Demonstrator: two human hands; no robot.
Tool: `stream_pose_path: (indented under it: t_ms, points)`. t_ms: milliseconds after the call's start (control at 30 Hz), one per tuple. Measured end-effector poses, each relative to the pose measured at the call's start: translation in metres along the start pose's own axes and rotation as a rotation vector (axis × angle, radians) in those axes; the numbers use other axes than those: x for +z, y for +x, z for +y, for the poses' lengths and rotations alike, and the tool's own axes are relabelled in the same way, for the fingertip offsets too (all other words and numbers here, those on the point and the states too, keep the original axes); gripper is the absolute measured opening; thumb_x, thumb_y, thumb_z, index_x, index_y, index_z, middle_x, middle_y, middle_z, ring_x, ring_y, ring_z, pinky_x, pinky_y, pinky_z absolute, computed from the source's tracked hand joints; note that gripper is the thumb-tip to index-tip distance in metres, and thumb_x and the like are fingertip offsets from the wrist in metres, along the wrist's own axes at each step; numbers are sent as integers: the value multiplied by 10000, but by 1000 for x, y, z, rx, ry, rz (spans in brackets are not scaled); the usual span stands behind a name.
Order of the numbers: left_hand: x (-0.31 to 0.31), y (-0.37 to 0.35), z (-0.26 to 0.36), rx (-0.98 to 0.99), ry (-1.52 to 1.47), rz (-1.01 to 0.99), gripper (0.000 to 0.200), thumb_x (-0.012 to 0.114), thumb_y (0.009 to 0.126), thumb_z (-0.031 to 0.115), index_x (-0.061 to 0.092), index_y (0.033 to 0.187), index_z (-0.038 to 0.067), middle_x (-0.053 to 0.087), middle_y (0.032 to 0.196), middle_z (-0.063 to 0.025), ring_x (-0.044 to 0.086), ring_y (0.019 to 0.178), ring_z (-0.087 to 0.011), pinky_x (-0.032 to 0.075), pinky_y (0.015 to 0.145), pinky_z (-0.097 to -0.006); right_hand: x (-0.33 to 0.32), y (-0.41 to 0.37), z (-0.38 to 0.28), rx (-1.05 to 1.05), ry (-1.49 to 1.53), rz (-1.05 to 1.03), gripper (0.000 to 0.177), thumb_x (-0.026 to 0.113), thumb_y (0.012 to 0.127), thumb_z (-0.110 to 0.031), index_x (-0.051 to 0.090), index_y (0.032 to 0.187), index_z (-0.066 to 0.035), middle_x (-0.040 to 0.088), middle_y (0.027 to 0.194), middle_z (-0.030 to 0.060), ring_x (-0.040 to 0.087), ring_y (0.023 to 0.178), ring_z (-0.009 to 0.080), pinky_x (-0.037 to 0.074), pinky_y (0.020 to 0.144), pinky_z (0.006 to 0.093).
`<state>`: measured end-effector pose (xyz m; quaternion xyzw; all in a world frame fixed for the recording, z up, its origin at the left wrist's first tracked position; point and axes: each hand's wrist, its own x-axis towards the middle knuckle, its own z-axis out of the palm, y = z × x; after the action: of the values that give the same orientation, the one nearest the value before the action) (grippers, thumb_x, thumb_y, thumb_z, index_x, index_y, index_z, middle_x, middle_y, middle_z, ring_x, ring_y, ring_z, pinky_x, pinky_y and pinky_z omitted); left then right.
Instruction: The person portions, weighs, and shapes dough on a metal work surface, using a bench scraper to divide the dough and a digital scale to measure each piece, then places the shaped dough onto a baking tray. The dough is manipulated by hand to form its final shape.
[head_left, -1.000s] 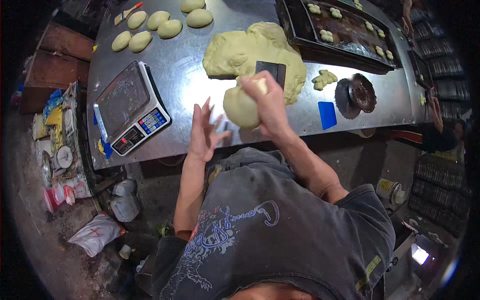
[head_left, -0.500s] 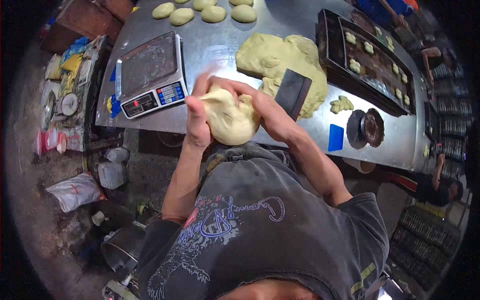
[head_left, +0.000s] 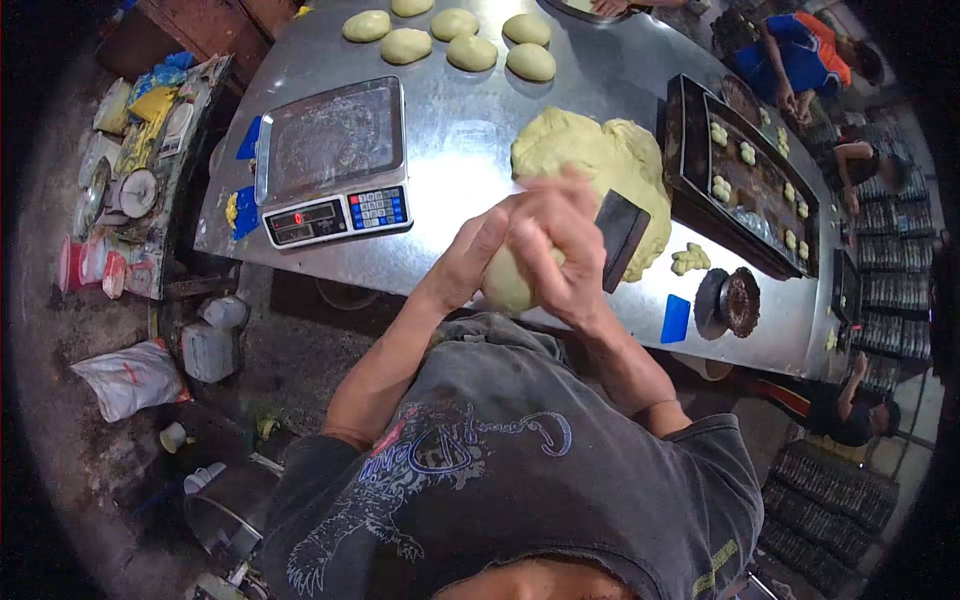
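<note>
A lump of pale yellow dough [head_left: 508, 282] is between my two hands, just in front of my shirt at the table edge. My left hand [head_left: 468, 255] wraps round its left side. My right hand [head_left: 562, 245] closes over its top and right side, with the fingers blurred by motion. Beyond my hands a large slab of dough [head_left: 585, 150] lies on the metal table [head_left: 455, 130]. A dark flat scraper [head_left: 622, 235] rests at the slab's near side, close to my right hand. The digital scale [head_left: 335, 145] stands to the left.
Several round dough balls [head_left: 472, 52] sit at the far side. Black trays [head_left: 745, 180] with small dough pieces stand at the right. Nearer are a small dough piece [head_left: 690, 260], a blue scraper [head_left: 675, 319] and round dark tins [head_left: 740, 302]. Other people [head_left: 800, 60] are at the right.
My hands have closed together over the dough, which showed more openly before. The view has shifted, so the table's things appear lower, and another person's hand now shows at the far edge.
</note>
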<state>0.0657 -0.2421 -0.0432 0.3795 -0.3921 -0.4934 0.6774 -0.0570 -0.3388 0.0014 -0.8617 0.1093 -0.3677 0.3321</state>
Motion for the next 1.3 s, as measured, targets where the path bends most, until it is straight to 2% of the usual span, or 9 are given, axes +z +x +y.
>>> stream_pose_path:
  t_ms: [67,267,367,567,800,867,1033,1133,1300]
  points:
    - [-13,5,1,157,132,50,671,402,1061,558,575,1364,-15,592,1359,-192,517,1331,-304,348,1155,-424,7,16,5,22,-57,107,166,709,883,-215,752,821,-67,527,1380,136,412,1350,301,95,1178,602]
    - [-59,3,39,396,800,58,350,545,1029,384,688,839,127,678,890,8,608,1012,-245,347,1027,-413,65,24,26,377,712,-117,886,650,915,-552,328,1535,-7,368,1559,183,299,1476,333,263,1197,429]
    - [-84,-2,43,364,979,-82,586,329,1092,503,697,876,101,663,937,-25,569,1104,-254,292,1081,-459,86,-4,34,656,919,-519,890,410,984,-720,374,1505,0,415,1521,159,407,1428,292,299,1189,403]
    - [-169,-27,66,255,803,342,726,209,1079,583,653,1256,37,558,1421,-148,470,1350,-283,304,1163,-431,114,13,30,1529,1363,-167,633,503,1005,-604,547,1328,-61,679,1177,138,701,1040,265,584,932,447]
    - [-197,-79,92,269,540,825,412,381,1112,312,620,1186,-16,665,1176,-107,609,1123,-209,427,1054,-370,76,276,111,-437,492,574,445,672,914,-348,660,1297,-122,628,1357,176,598,1214,322,465,1034,416]
    - [-188,-88,84,174,564,802,390,403,1109,298,637,1142,-12,674,1143,-102,616,1101,-201,441,1031,-362,73,344,234,-104,-225,539,431,501,1056,-374,599,1400,-134,475,1549,127,431,1405,330,293,1184,435]
    - [-181,-104,53,33,505,816,337,469,1093,254,655,1091,-27,683,1071,-92,620,1059,-172,461,985,-330,114,277,192,9,388,405,398,519,1069,-279,586,1394,-60,526,1465,187,422,1403,305,318,1158,386]
    - [-185,-111,21,-20,418,868,324,477,1092,249,651,1105,-24,679,1076,-90,626,1062,-179,461,987,-328,125,153,207,554,59,251,263,577,1028,-221,711,1078,0,711,899,140,584,790,141,498,772,321]
    - [-175,-103,-5,-113,478,839,319,474,1092,251,655,1145,-6,680,1095,-93,649,1051,-191,467,1012,-342,37,-37,234,598,-20,44,253,737,929,-221,709,971,27,682,834,99,613,782,151,498,719,303]
